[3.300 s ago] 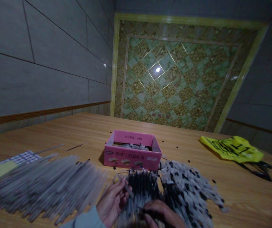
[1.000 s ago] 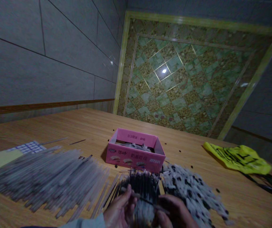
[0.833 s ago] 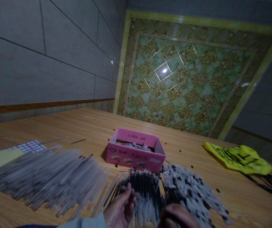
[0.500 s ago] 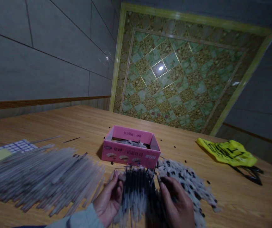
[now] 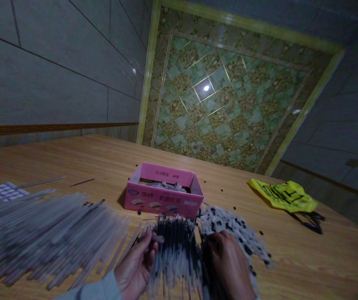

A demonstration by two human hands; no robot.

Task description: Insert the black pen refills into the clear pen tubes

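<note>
My left hand (image 5: 138, 260) is closed, thumb against fingers, on a small translucent piece (image 5: 158, 238) beside a bundle of black-tipped clear sticks (image 5: 177, 250). To the right of that bundle, my right hand (image 5: 229, 258) is bent down with its fingers curled at the near edge of a pile of short white and black pieces (image 5: 225, 221); its fingertips are hidden, so what they hold cannot be made out. Behind the bundle stands an open pink box (image 5: 163, 204) with pale pieces inside. Many long translucent tubes (image 5: 48, 233) lie at the left.
A yellow bag (image 5: 283, 196) with black straps lies at the right of the wooden table (image 5: 104, 158). Blue-checked paper (image 5: 2, 192) is at the far left. Small black bits are scattered about. Tiled walls rise behind the table.
The view has shifted, so the table items sit further left. My right hand has turned over, with its back now up and its fingers down by the white and black pile.
</note>
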